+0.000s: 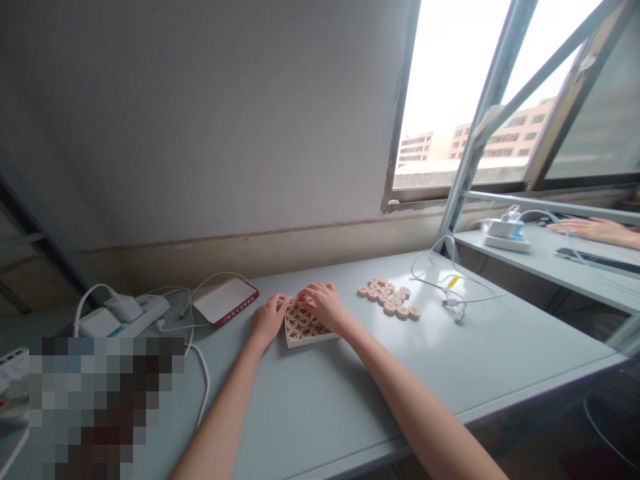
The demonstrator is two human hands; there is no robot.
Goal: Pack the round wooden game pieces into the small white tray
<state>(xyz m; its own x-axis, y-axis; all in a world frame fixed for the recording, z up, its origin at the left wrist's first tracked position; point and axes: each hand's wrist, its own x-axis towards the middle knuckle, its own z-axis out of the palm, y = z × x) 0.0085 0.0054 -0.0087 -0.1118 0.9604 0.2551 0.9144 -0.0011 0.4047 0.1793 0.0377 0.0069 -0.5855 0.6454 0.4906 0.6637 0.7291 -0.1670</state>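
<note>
A shallow white box (313, 342) sits on the desk in front of me, with rows of round wooden Chinese chess pieces (305, 322) lying flat in it, dark characters facing up. My left hand (270, 320) is at the box's left side, its fingers closed about the far left corner. Over the far part of the box, my right hand (325, 307) bends its fingers down onto a piece in the back row; the palm hides the box's right side. More chess pieces (386, 293), with reddish marks, lie loosely grouped on the desk to the right.
A red-edged box lid (227, 301) lies left of the box, among white cables. A power strip (125, 317) stands farther left. Another cable (453, 301) with a yellow tag is at the right. Beyond the metal frame, another person's hand (590, 229) rests on the neighbouring desk (550, 267).
</note>
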